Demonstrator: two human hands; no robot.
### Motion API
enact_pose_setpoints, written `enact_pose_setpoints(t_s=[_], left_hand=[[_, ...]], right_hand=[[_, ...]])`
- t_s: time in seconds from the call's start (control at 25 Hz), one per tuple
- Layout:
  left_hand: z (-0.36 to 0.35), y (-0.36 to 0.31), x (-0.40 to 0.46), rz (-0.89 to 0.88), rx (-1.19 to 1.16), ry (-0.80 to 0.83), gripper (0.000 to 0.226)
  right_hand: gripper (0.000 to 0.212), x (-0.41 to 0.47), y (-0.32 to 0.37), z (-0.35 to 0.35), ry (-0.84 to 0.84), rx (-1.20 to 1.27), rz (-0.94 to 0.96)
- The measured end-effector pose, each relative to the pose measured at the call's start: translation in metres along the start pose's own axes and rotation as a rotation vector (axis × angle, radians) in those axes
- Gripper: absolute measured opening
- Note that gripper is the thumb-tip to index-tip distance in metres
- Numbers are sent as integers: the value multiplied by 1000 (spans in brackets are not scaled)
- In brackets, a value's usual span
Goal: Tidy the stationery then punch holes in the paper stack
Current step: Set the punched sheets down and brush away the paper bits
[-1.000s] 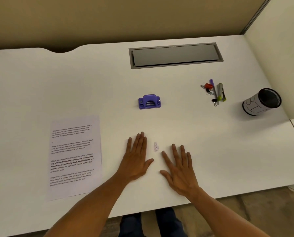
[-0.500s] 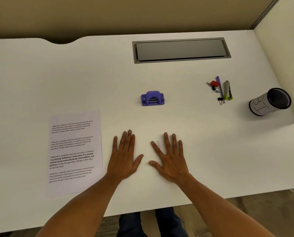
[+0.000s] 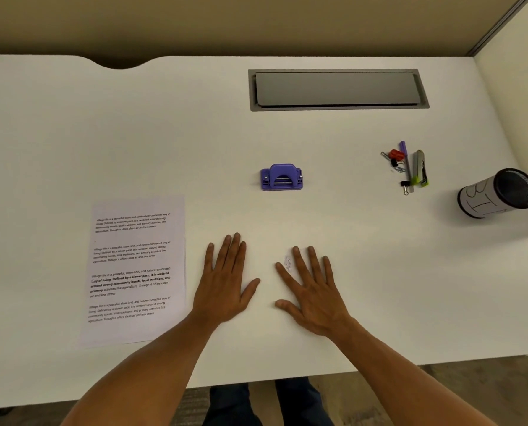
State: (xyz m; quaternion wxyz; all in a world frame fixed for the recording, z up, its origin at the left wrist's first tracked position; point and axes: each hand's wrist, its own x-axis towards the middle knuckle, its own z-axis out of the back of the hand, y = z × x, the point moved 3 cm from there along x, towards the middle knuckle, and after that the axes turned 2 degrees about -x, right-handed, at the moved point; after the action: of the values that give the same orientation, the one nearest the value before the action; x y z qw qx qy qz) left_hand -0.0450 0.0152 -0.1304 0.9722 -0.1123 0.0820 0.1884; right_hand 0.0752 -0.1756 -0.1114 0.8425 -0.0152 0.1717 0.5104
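Note:
A printed paper stack lies flat at the left of the white desk. A purple hole punch sits mid-desk. At the right lies a small heap of stationery: a purple pen, a green stapler, a red clip, black binder clips and paper clips. A black mesh pen holder with a white label lies on its side at the far right. My left hand and my right hand rest flat on the desk, fingers straight, holding nothing. A little cluster of pale paper bits sits by my right index finger.
A grey cable hatch is set into the desk at the back. Beige partition walls close the back and the right side. The desk's front edge runs just below my forearms.
Both hands slid a little to the left across the desk, staying flat. The pale bits now lie beside my right index finger instead of between the hands. The view shifted slightly.

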Motion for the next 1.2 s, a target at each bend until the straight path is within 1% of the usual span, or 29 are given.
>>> enact_pose_setpoints(t_s=[0.08,0.16,0.2,0.24,0.36,0.52,0.6,0.64,0.84,0.88,1.04,1.12,1.2], left_hand=[[0,0,0,0,-6,-2,83],[-1,0,0,-3,-14,-8,83],[0,0,0,-3,-19,-9,83],[0,0,0,-3,-21,-8,82],[1,0,0,2,-8,-2,82],[0,0,0,11,-1,1,83],[-2,0,0,7,-3,-1,83],[-2,0,0,6,-4,-4,83],[-3,0,0,3,-6,1,84],[-3,0,0,5,-3,4,84],[-2,1,0,9,-4,25,84],[0,0,1,11,-4,38,84],[0,1,0,16,-5,50,84]], right_hand=[[85,3,-6,4,-61,114,31],[85,2,-22,11,-165,287,-21],[83,3,-32,15,-213,314,-60],[82,6,-41,19,-233,291,-93],[77,25,-49,26,-186,217,-114],[56,50,-49,28,-181,314,-31],[45,53,-49,26,-211,367,-9],[42,53,-49,25,-232,393,-15],[43,55,-46,23,-274,443,-63],[40,56,-45,23,-287,437,-69],[12,59,-41,20,-330,387,-90],[10,59,-39,20,-319,416,-125],[10,57,-39,23,-299,521,-188]])
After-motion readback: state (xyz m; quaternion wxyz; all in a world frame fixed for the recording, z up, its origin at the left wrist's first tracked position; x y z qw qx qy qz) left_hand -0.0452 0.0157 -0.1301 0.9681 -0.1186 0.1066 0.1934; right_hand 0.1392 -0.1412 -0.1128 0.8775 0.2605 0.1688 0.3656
